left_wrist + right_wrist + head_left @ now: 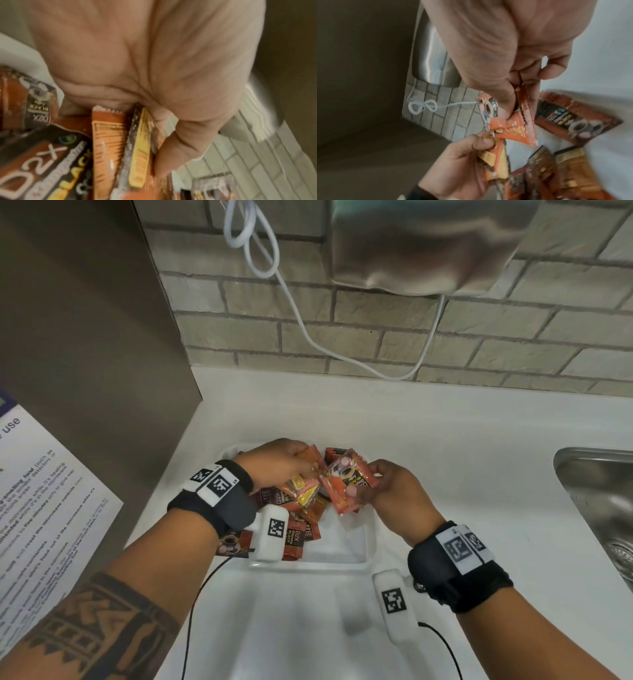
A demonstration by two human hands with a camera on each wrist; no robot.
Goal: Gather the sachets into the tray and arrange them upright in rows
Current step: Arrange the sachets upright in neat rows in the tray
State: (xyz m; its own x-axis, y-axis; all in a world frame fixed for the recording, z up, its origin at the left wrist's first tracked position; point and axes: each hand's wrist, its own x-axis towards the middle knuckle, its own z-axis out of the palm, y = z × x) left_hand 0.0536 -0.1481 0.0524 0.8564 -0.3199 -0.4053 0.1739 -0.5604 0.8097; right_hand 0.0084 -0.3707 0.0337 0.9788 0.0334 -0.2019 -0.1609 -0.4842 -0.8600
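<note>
A white tray [368,537] sits on the counter with several orange and brown sachets [293,534] heaped in its left half. My left hand [279,462] hovers over the heap and grips a small bunch of orange sachets [303,491]; the left wrist view shows these sachets [109,148] edge-on under the curled fingers [171,148]. My right hand [390,486] pinches a few orange sachets [346,484] above the tray's middle, thumb [498,97] on their front face. A brown sachet stack [570,119] stands at the tray's far side.
A brick wall [479,337] with a loose white cable [308,330] runs behind the counter. A steel sink [599,508] lies at the right. A printed notice [41,508] is stuck on the panel at the left. A second white tray section [291,628] lies nearer to me.
</note>
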